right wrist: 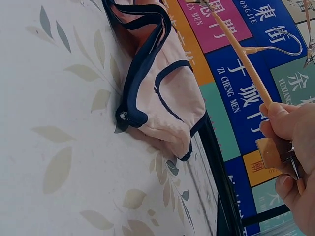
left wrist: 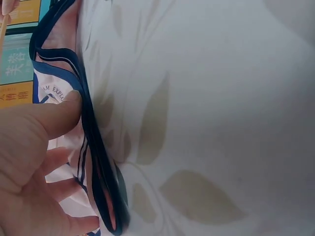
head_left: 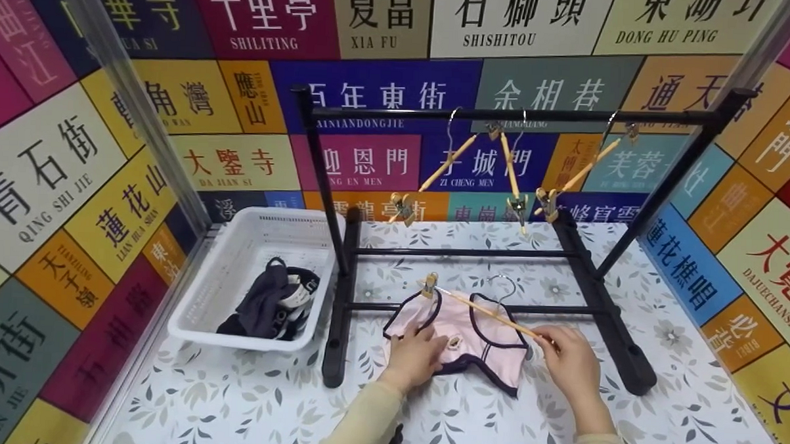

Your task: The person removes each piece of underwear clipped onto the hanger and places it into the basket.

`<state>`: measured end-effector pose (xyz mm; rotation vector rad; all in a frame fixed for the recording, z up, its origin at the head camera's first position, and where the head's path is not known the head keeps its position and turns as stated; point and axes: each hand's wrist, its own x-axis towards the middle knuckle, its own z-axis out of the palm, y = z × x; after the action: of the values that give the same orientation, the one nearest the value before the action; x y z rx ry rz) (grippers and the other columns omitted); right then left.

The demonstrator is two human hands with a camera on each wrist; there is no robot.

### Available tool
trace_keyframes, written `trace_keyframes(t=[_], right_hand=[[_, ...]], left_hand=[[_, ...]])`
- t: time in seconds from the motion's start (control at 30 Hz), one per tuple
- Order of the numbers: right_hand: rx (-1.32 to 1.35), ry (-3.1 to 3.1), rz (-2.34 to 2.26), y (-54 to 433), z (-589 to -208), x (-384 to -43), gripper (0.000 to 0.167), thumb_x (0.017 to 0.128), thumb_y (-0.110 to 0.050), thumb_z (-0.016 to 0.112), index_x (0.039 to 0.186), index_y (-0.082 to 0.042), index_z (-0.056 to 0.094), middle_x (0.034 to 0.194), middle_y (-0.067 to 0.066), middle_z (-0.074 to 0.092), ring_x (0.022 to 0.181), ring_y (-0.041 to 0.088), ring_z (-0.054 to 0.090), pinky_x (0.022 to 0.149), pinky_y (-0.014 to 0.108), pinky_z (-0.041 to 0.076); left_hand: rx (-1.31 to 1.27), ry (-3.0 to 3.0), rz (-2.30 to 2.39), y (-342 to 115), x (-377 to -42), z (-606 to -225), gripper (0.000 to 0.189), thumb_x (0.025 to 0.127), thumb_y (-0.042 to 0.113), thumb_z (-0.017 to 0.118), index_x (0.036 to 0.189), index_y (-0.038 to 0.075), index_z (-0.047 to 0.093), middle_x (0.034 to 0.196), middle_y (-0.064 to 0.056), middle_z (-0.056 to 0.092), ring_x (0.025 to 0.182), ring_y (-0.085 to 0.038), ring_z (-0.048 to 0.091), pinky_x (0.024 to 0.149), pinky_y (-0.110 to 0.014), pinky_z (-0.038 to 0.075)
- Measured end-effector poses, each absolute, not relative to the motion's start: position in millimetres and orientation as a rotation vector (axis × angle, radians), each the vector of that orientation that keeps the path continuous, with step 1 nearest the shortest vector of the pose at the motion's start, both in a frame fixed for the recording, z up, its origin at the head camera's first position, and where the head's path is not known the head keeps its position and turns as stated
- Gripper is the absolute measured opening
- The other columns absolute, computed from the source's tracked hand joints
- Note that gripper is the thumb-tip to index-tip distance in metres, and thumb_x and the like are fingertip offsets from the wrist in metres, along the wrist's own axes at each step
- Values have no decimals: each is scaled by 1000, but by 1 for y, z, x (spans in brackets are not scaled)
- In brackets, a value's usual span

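A pair of pink underpants (head_left: 496,334) with navy trim lies on the table, partly over the lower bar of the rack. My left hand (head_left: 416,357) rests on its left part, fingers spread, the thumb (left wrist: 69,110) at the navy edge beside a small print. My right hand (head_left: 569,359) grips one end of a wooden clip hanger (head_left: 490,309), which slants above the underpants. In the right wrist view, a wooden clip (right wrist: 268,153) shows within my right hand. The hanger's other clip (head_left: 429,285) is over the upper left of the underpants.
A black rack (head_left: 469,253) stands behind my hands, with several wooden clip hangers (head_left: 446,164) on its top bar. To the left, a white plastic basket (head_left: 185,307) holds dark clothing (head_left: 267,303). Walls with printed signs enclose the leaf-patterned table (head_left: 231,400).
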<state>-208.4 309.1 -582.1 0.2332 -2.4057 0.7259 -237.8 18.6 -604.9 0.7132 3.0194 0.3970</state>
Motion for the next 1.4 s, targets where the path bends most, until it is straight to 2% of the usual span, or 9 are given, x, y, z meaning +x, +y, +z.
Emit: trace_keyframes(t=[0.2,0.37,0.53,0.77,1.03,1.4], right_hand=[[253,-2406,724,309,-583,-209,17,79,0,79,92,-11,75,83,3,67,76,20,56,66,41,45],[261,-2401,716,310,-585,-208,18,79,1,79,92,-11,75,83,2,68,76,18,56,65,40,46],[250,-2402,720,309,-585,-207,18,79,0,79,92,-12,75,82,1,67,74,17,55,64,40,44],[232,-2411,740,308,-586,-205,18,80,0,79,93,-12,75,80,0,65,73,16,52,63,39,43],[248,-2402,738,308,-585,-204,18,79,1,79,92,-11,75,80,0,66,73,16,53,63,38,43],[253,-2410,734,309,-587,-204,18,79,1,79,92,-10,75,82,1,67,74,18,55,64,40,44]], left_hand=[[685,3045,345,21,-238,-607,48,85,37,74,130,27,63,135,-4,56,129,-39,45,93,-64,41],[695,3095,307,22,-238,-607,30,81,37,78,104,23,66,116,-4,60,114,-33,52,82,-56,46],[720,3126,314,24,-237,-607,25,78,33,81,86,19,61,99,-3,58,99,-28,54,72,-48,47],[706,3152,316,25,-235,-604,20,76,28,82,85,18,67,96,-1,59,95,-25,56,72,-47,47],[691,3158,292,25,-234,-604,20,76,27,81,83,18,65,95,-1,62,95,-23,57,73,-48,49],[697,3197,258,25,-233,-604,9,79,22,77,81,19,68,87,-1,63,87,-25,59,68,-44,47]])
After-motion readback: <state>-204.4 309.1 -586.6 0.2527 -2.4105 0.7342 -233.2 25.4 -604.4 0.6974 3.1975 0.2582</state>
